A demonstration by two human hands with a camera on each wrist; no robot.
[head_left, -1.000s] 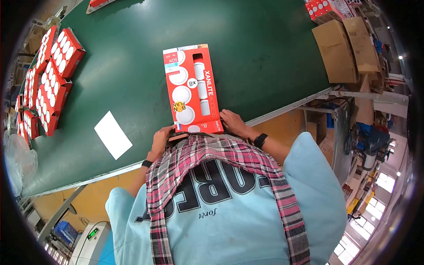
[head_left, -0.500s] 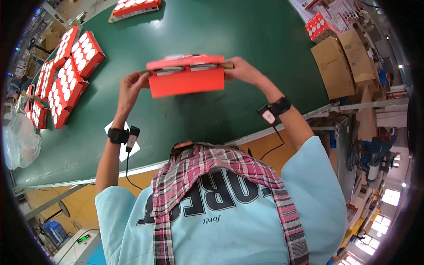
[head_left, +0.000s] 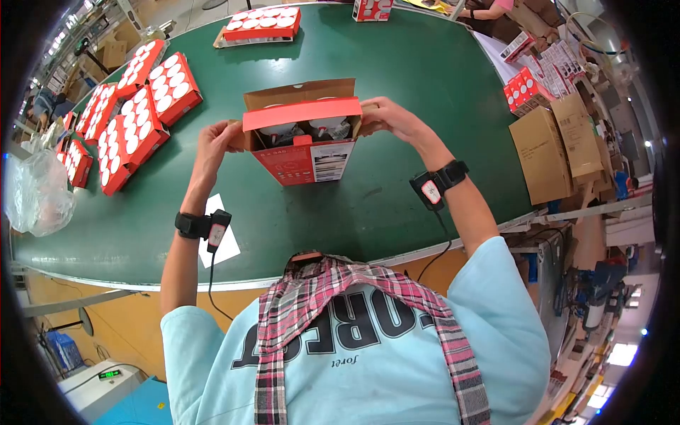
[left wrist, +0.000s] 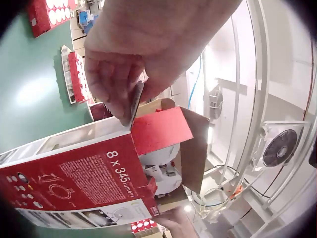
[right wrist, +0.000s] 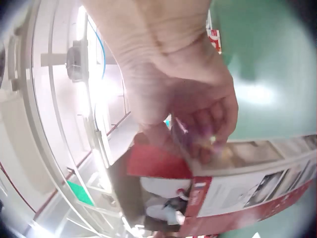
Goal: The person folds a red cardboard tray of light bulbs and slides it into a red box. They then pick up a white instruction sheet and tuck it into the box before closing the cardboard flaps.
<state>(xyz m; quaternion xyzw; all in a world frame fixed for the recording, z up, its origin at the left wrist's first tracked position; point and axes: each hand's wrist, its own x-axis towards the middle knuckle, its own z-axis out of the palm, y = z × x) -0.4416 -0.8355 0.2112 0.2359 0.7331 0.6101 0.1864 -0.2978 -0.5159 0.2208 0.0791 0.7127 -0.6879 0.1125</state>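
Observation:
A red printed lamp carton (head_left: pixel 290 164) stands on the green table in front of me, its open top turned toward the head camera. White lamps (head_left: pixel 329 129) show inside. A red flap (head_left: pixel 304 112) crosses the opening, and a brown cardboard flap (head_left: pixel 301 92) stands up behind it. My left hand (head_left: pixel 218 142) pinches the side flap at the carton's left top edge; the left wrist view shows that flap (left wrist: pixel 134 101) between thumb and fingers. At the opposite top edge, my right hand (head_left: pixel 388 117) pinches the other side flap, its fingertips (right wrist: pixel 205 151) blurred in the right wrist view.
Red packs of white round lamps (head_left: pixel 138 131) lie along the left side, beside a clear plastic bag (head_left: pixel 42 195). Another pack (head_left: pixel 262 25) lies at the back. A white sheet (head_left: pixel 227 248) rests near the front edge. Brown cardboard boxes (head_left: pixel 542 152) stand at the right.
The carton lay window side up against my front, then was moved away and tipped, and now stands with its open top showing. Both hands moved forward from beside it to its top flaps.

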